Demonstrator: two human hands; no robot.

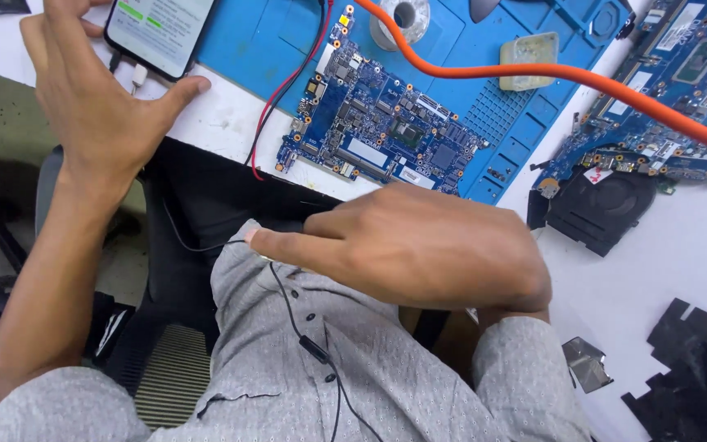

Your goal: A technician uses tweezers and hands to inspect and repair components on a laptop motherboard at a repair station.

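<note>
Earphone cable [288, 303], thin and black, was pinched at my right hand's [419, 245] fingertips, just below the circuit board [378, 127] and over my grey shirt [288, 385]. My left hand [96, 98] was spread wide, left of the board, thumb touching the phone's [161, 33] edge. An orange hose [566, 74] ran above the board.

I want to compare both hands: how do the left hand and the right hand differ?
The left hand is open with fingers spread beside the phone; the right hand is loosely curled. The left is over the table edge, the right near the grey shirt, touching the thin black cable. Both are bare.
</note>
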